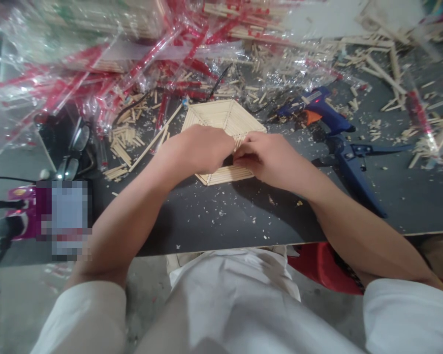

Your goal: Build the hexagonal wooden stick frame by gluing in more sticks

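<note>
A hexagonal panel of pale wooden sticks (239, 118) lies on the dark table, with a dark gap near its middle. My left hand (206, 147) rests over the panel's left and centre, its fingers bent and pressed together, their tips hidden. Against the panel's right side, my right hand (260, 152) is closed in a pinch near the gap. What either hand holds, if anything, is too hidden to make out. The two hands nearly meet above the gap.
Right of the panel lie a blue glue gun (323, 108) and blue-handled cutters (358, 172). Loose short sticks (127, 142), glasses (76, 147) and a purple power strip (24, 211) are at the left. Red-and-clear plastic packaging (133, 64) covers the back.
</note>
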Motion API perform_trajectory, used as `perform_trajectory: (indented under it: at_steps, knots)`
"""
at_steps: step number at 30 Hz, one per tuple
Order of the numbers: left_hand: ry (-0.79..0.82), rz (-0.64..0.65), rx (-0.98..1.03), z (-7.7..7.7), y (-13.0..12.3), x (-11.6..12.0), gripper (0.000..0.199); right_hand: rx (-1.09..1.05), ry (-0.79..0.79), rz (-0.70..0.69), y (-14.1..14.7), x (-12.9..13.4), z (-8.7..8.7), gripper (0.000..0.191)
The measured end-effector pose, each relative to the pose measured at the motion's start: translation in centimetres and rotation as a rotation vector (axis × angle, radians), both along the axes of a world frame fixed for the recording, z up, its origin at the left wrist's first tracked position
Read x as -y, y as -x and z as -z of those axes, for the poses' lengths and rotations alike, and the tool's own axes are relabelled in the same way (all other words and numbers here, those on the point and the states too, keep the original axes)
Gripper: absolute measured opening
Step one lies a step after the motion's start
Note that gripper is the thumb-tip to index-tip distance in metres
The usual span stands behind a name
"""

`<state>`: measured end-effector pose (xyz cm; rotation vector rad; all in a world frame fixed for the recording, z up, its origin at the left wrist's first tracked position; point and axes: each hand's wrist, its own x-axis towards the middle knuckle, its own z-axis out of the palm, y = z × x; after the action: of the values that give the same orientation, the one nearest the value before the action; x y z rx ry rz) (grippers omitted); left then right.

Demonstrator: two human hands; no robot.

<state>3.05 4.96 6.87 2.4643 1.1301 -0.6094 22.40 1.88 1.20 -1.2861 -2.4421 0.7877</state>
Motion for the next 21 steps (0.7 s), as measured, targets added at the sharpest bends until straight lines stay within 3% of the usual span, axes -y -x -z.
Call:
perform_trajectory:
  at_steps: [9,15,21]
  knots:
    - [0.094,0.068,-0.067,-0.6,0.2,-0.9,0.022,-0.059,0.064,-0.040,-0.9,-0.5,-0.4,0.024]
    - [0.175,0.002,-0.004,0.2,0.4,-1.5,0.021,-0.093,0.117,0.013,-1.0,-0.4,-0.9,0.028]
    - [0.102,0.036,-0.019,0.0,0.1,-1.2,0.024,-0.087,0.109,0.058,-0.6,-0.1,-1.0,0.027]
